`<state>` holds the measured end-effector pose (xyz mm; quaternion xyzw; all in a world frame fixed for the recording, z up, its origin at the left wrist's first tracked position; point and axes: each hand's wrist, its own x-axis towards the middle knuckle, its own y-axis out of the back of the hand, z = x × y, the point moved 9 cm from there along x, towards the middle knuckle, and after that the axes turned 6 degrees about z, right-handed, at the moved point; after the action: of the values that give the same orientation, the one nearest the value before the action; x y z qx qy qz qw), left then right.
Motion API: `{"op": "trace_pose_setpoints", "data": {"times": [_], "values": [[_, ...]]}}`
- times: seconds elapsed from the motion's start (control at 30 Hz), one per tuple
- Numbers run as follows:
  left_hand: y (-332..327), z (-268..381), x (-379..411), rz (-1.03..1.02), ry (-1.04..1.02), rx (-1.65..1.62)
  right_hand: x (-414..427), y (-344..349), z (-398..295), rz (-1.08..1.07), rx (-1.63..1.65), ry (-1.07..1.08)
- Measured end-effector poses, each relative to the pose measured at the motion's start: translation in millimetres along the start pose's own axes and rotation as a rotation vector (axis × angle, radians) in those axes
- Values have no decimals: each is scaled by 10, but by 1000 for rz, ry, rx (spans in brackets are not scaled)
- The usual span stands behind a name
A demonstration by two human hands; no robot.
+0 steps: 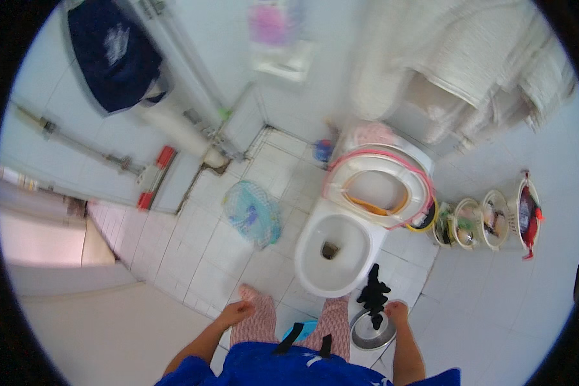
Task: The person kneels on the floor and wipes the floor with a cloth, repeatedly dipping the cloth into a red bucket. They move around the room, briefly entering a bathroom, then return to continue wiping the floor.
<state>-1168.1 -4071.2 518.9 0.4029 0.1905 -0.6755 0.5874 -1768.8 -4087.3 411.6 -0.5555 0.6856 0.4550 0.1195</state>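
Note:
My right hand (396,311) grips the edge of a long, crumpled black cloth item (374,291), perhaps a garment. Its lower end hangs over a round metal basin (363,341) on the floor by my right leg. On the other side, my left hand (240,312) is beside my left leg, its fingers curled and nothing seen in them. Directly ahead stands a white toilet (313,270) with its lid raised. A ring-shaped seat with pink trim (337,181) leans against the lid.
A teal patterned plastic basket or bag (253,214) lies on the tiled floor. White tiered baskets (465,224) are along the right wall. A blue basin (301,330) shows between my legs. White cloths (477,62) hang above; pipes (173,125) run at left.

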Motion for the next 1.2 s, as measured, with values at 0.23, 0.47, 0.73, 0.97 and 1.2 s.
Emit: {"op": "trace_pose_setpoints", "data": {"times": [0.23,0.47,0.73,0.97,1.2], "values": [[2167,-1895,-805,357,-20,-85,-1101,-2061,-1011,-69,-157,-68],[3474,-2807,-1468,652,92,-587,-2710,-5091,-4200,-728,-263,275],[6169,-1795,-1658,667,-488,-1432,-5802,-8701,-6170,-1780,140,-93],[8713,-1500,-2184,1183,-705,-651,-6711,-11298,-6681,-1802,78,-223],[10705,-4160,-1608,1579,245,-521,-8359,-12912,-8044,-1607,-502,1320]]}}
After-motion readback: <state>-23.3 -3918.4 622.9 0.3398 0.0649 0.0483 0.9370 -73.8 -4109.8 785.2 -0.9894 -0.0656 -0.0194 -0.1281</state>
